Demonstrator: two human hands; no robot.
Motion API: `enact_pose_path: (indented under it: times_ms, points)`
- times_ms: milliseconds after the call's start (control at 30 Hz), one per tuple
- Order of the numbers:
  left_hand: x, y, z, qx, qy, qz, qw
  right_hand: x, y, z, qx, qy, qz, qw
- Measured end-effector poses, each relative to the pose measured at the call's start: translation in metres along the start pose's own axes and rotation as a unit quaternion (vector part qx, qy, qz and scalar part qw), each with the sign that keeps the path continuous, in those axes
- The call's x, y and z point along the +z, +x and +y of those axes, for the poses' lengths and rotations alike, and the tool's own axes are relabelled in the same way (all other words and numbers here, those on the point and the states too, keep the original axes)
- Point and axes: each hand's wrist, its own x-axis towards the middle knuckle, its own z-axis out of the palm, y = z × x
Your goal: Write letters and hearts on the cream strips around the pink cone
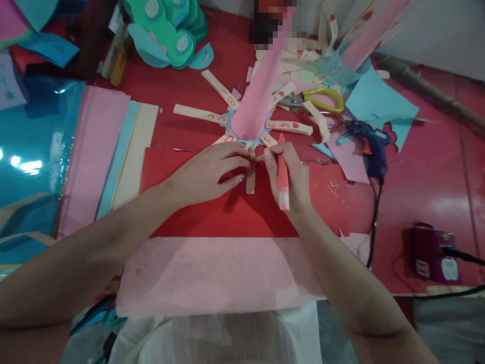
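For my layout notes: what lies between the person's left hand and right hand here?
Between the left hand and right hand, in the head view, lies a cream paper strip, its lower end over a red sheet.

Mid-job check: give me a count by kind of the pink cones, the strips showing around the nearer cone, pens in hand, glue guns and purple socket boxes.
Pink cones: 2
Strips showing around the nearer cone: 7
Pen in the right hand: 1
Glue gun: 1
Purple socket box: 1
Total: 12
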Motion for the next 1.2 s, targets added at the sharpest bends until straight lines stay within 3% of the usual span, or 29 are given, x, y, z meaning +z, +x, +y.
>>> enact_pose_path:
  times_ms: [300,400,633,767,867,1000,1200]
  points:
    - [0.000,0.001,0.000,-0.043,0.010,-0.007,0.999,0.001,0.000,0.005,-0.008,-0.003,0.011,1.000]
    - [0.000,0.001,0.000,-0.060,0.012,-0.011,0.998,0.002,-0.001,0.003,0.015,0.041,0.011,0.999]
    - [-0.001,0.001,0.001,-0.075,0.003,-0.022,0.997,0.003,0.005,-0.001,0.060,0.225,0.166,0.958]
    - [-0.001,0.001,0.002,-0.082,0.000,-0.028,0.996,0.002,0.011,0.001,0.092,0.227,0.237,0.940]
    - [-0.001,0.000,0.002,-0.082,0.000,-0.023,0.996,-0.001,0.011,0.002,0.086,0.209,0.258,0.939]
    - [0.000,0.000,0.000,-0.073,0.007,-0.024,0.997,-0.004,0.006,0.000,0.084,0.247,0.199,0.945]
    - [0.001,0.000,-0.002,-0.067,0.007,-0.024,0.997,-0.001,0.001,-0.004,0.121,0.245,0.001,0.962]
